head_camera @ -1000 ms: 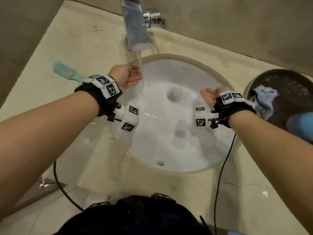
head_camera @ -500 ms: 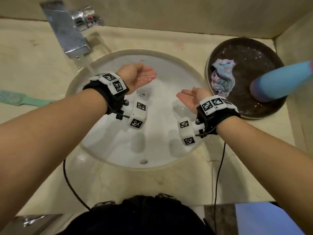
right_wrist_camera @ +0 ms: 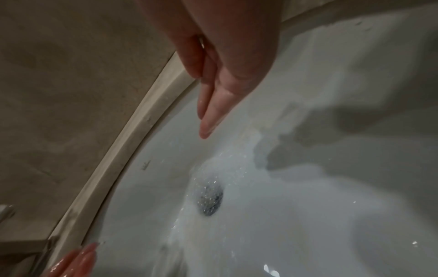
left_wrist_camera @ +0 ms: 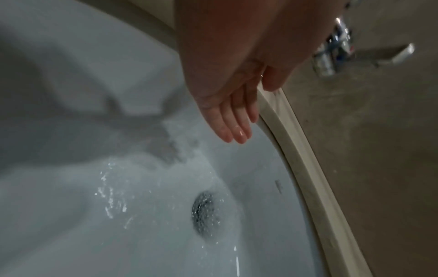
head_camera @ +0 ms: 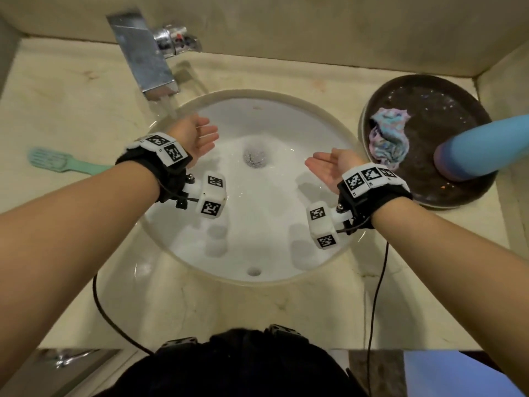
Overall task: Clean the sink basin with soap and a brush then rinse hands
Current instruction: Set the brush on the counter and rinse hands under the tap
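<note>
The round white sink basin (head_camera: 266, 196) is wet, with water swirling round its drain (head_camera: 255, 157). A chrome faucet (head_camera: 146, 64) at the back left runs water onto my left hand (head_camera: 197, 136), which is held palm up with straight wet fingers (left_wrist_camera: 234, 123) and holds nothing. My right hand (head_camera: 326, 166) hovers over the basin's right side, palm up, fingers (right_wrist_camera: 211, 112) straight and empty. A mint-green brush (head_camera: 57, 161) lies on the counter left of the basin, untouched.
At the right stands a dark round tray (head_camera: 458, 196) with a crumpled pastel cloth (head_camera: 389, 138) and a blue bottle (head_camera: 483, 147). Black cables (head_camera: 378, 282) hang from both wrists over the beige stone counter (head_camera: 71, 96). Walls close in behind and at the right.
My left hand stays near the running stream, its fingers straightened out. My right hand has turned palm up and opened out over the basin's right side. The head view has shifted.
</note>
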The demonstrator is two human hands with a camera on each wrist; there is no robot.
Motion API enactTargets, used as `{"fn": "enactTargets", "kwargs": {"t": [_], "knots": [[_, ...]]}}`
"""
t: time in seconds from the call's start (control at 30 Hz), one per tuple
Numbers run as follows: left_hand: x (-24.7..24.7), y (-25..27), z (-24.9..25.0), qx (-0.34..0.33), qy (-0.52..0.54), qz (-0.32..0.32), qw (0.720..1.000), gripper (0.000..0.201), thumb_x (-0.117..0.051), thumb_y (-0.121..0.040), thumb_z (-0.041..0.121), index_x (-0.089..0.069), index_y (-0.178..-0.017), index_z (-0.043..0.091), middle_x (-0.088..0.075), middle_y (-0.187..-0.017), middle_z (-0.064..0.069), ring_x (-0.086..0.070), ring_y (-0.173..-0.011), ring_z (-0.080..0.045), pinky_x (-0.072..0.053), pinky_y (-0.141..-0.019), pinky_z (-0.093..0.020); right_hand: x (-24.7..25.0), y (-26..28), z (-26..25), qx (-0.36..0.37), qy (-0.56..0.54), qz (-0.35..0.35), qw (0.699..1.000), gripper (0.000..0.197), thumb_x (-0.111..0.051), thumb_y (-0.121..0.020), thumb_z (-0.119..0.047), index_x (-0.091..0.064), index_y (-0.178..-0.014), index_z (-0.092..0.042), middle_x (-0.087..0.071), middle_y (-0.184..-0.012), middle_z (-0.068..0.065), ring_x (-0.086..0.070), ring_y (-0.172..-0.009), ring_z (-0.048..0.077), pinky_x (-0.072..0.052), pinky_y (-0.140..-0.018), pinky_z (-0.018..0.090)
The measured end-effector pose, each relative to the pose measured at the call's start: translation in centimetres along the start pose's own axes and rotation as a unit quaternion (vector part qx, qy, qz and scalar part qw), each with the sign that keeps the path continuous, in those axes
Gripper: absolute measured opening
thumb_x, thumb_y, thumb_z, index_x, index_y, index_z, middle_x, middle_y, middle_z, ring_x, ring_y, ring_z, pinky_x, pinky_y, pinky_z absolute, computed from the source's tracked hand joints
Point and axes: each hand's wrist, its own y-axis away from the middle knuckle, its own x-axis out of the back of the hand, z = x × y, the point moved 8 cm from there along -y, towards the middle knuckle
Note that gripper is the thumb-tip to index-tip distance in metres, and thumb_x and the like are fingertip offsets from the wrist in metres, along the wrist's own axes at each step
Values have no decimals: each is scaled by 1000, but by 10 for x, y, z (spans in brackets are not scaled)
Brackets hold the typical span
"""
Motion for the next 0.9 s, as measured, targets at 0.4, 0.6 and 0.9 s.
{"fn": "enactTargets", "kwargs": {"t": [0.4,0.6,0.9], "knots": [[69,52,32,-35,-61,41,997,31,-37,-100,24,-51,-72,19,-58,-50,9,-51,-48,-4,-38,-50,-16,-127,27,29,6,118,-109,987,42,-30,-103,-17,-47,-126,14,-52,-131,26,-53,-120,34,-46,-96,32],[97,77,20,-37,-182,28,982,24,-50,-95,29,-56,-112,14,-57,-100,0,-53,-91,-16,-38,-77,-30,-213,34,56,50,327,-164,929,24,-46,-98,-16,-55,-78,-4,-60,-82,10,-60,-67,19,-51,-61,24],[113,87,8,-27,-155,38,987,22,-49,-96,24,-58,-111,11,-60,-98,-2,-58,-85,-16,-43,-76,-28,-233,11,56,68,366,-138,918,24,-41,-95,-6,-52,-73,-9,-53,-72,5,-54,-61,17,-46,-62,26]]}}
